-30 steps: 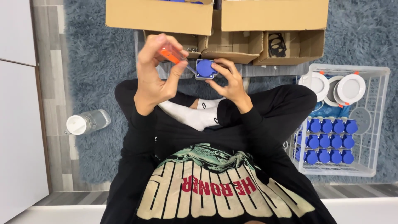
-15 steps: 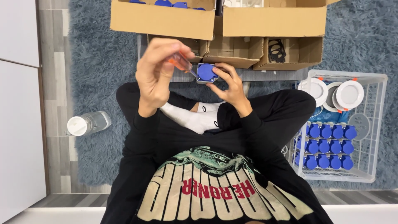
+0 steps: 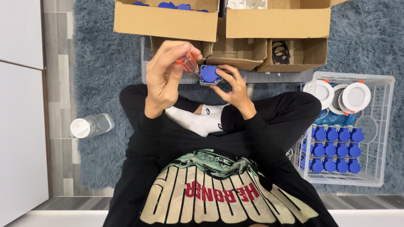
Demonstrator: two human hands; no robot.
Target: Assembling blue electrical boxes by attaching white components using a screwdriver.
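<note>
My left hand is closed around a small screwdriver with a clear orange handle. Its tip points down to the right at a grey socket with a round blue lid. My right hand grips that socket from the right and from below. Both hands are raised above my crossed legs, in front of the cardboard boxes. The screwdriver's tip meets the socket's left edge.
Open cardboard boxes stand ahead on the blue-grey rug; one holds black ring gaskets. A white wire basket at the right holds several blue-lidded sockets and white round parts. A clear bottle lies at the left.
The screwdriver in my left hand has swung down and right until its tip reached the socket. The right hand kept the socket nearly still.
</note>
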